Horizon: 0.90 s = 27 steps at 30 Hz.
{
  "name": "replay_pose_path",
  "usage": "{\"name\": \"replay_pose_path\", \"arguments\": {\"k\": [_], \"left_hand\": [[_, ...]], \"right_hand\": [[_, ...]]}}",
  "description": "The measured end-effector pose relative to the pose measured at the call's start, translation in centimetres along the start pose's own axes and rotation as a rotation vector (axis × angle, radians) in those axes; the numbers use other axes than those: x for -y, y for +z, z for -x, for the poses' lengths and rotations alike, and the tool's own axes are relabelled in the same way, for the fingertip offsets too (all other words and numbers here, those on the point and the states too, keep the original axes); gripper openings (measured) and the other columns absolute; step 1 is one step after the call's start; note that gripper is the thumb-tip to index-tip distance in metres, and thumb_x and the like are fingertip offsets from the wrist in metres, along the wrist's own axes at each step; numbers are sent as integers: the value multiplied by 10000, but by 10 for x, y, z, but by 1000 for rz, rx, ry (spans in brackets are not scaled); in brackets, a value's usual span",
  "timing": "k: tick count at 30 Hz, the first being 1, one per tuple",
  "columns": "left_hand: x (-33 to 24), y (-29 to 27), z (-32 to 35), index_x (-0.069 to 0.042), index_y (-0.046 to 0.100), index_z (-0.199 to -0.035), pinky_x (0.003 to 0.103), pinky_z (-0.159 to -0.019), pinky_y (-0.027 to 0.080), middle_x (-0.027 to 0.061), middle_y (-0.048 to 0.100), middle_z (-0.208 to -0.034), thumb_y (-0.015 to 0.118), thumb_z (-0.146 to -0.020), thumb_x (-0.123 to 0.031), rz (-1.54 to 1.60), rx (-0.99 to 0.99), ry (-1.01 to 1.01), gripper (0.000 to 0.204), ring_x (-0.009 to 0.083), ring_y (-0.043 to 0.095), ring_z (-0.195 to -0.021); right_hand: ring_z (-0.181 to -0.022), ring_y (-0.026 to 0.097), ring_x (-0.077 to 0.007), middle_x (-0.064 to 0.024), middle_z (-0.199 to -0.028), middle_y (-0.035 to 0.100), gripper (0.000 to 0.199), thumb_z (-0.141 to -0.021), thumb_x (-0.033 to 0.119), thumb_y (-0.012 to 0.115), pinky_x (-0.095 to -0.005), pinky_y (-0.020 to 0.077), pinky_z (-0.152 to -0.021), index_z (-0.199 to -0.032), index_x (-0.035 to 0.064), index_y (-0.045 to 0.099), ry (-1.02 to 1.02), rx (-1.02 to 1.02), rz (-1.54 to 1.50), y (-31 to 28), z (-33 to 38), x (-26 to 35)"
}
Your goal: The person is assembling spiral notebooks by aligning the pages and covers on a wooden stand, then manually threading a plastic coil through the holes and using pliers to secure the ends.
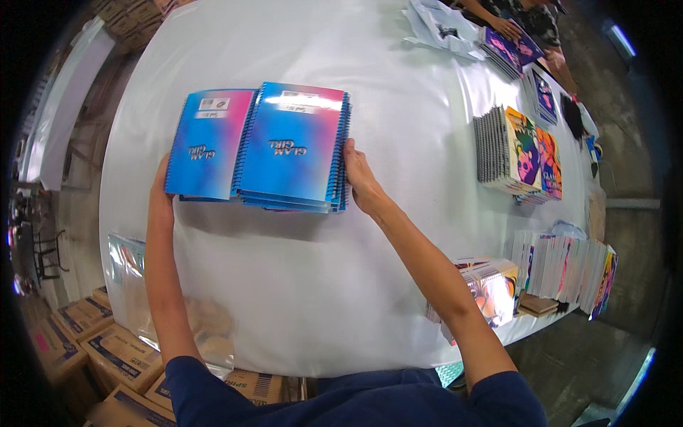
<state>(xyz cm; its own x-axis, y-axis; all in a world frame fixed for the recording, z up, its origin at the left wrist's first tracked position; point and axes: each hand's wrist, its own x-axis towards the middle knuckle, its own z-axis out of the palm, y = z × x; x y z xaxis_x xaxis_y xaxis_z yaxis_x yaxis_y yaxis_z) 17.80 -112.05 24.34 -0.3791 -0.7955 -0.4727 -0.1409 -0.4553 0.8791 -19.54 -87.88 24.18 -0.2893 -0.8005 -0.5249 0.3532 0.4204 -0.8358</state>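
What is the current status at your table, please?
Left hand at outer edge of left notebook stack; right hand at outer edge of right notebook stack. Both stacks blue-pink, side by side. Right forearm partly hides other notebooks.

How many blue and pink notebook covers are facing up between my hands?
2: the left notebook at your left hand, and the right notebook at your right hand. More may be hidden in the layers beneath.

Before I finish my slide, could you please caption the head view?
Left hand and right hand hold two blue-pink notebook stacks between them, white table beneath.
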Motion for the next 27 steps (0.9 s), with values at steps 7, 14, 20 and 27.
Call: {"name": "replay_pose_path", "arguments": {"k": [7, 14, 20, 27], "left_hand": [[29, -14, 3, 26, 560, -1250, 351, -846, 524, 138, 634, -1144, 503, -968, -359, 65, -130, 110, 480, 207, 618, -1009], [47, -66, -4, 25, 422, -1374, 406, -903, 526, 149, 559, -1280, 498, -968, -369, 200, -579, 478, 572, 271, 591, -1116], [80, -17, 43, 5, 400, -1393, 397, -992, 469, 166, 476, -1388, 643, -851, -53, -1167, -1160, 445, 597, 262, 474, -1277], [150, 241, 176, -19, 369, -1438, 448, -1075, 375, 165, 422, -1436, 467, -969, -236, 43, -809, 685, 526, 310, 458, -1287]], "right_hand": [[-1352, 354, -419, -337, -1408, 390, 849, -983, 613, 212, -402, 277, -1128, -1369, -126, 368, -214, -109, 197, 2, 24, 3], [-1045, 579, -302, -181, -1116, 612, 304, -965, 243, 554, -405, 443, -918, -1181, 31, 576, -645, 202, 487, -43, 229, -49], [-997, 619, -202, -130, -1071, 668, 405, -984, 324, 548, -333, 483, -875, -1189, -22, 597, -11, 434, 439, -167, 427, -144], [-753, 667, -256, -167, -797, 690, 317, -834, 286, 640, -387, 523, -719, -915, -16, 691, 512, 329, 672, -350, 508, -240]]}}
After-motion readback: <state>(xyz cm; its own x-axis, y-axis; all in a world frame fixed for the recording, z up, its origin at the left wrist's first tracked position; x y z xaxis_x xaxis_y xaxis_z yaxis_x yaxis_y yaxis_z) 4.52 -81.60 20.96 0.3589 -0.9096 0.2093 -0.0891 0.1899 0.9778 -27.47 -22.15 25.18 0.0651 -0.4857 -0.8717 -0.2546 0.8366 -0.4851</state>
